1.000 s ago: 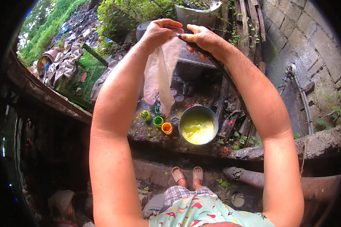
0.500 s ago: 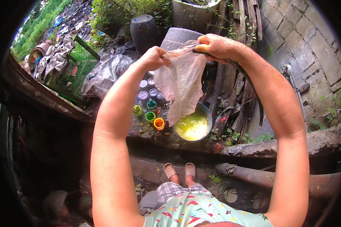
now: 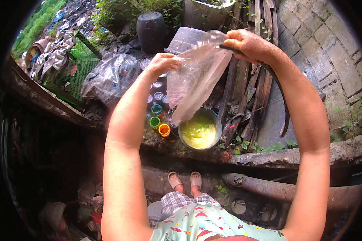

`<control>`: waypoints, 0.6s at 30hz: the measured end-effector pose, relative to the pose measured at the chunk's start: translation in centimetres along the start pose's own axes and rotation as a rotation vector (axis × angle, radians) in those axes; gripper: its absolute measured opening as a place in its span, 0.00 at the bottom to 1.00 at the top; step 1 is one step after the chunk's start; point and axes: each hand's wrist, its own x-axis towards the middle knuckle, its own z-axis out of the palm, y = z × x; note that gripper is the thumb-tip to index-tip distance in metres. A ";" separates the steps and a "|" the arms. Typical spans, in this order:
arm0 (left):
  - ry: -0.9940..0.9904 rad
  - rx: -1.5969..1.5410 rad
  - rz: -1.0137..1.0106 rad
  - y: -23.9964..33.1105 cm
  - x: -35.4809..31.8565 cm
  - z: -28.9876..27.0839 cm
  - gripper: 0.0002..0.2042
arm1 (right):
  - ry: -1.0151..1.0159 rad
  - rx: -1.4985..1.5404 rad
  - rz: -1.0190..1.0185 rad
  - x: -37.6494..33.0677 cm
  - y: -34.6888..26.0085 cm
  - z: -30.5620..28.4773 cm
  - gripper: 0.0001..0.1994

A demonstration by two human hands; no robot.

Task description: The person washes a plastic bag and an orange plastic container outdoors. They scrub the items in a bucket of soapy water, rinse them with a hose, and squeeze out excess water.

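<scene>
A thin translucent plastic bag (image 3: 195, 80) hangs spread between my two raised hands. My left hand (image 3: 165, 63) is closed on its left edge. My right hand (image 3: 249, 45) grips its upper right part, along with a dark, hose-like strip (image 3: 284, 100) that curves down beside my right forearm. The bag's lower tip hangs at the left rim of a bucket (image 3: 220, 127) holding yellow-green liquid (image 3: 199, 130). Left of the bucket stand open paint jars, one orange (image 3: 164, 129), one green (image 3: 155, 122) and one teal (image 3: 156, 109).
Behind the jars are several pale-lidded containers (image 3: 158, 96). A grey tub (image 3: 185, 39) and a dark barrel (image 3: 151, 32) stand farther back. Crumpled plastic sheeting (image 3: 110, 78) lies left, weathered planks (image 3: 243, 80) right. A rusty pipe (image 3: 285, 190) runs near my feet.
The bag has opened out wider and swung up to the right. My right hand has risen and moved right; my left hand has shifted slightly down.
</scene>
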 end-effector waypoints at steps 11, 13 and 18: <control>0.182 1.124 0.581 1.7 -3.7 0.4 0.22 | 0.218 -0.184 0.023 -0.9 4.9 -3.2 0.14; 0.167 1.198 0.177 0.9 -4.5 -2.8 0.19 | 0.224 -0.207 0.004 -2.2 6.1 -4.3 0.14; 0.246 0.344 0.210 0.3 -4.8 -9.2 0.07 | 0.241 -0.061 0.121 -4.6 7.9 -5.1 0.15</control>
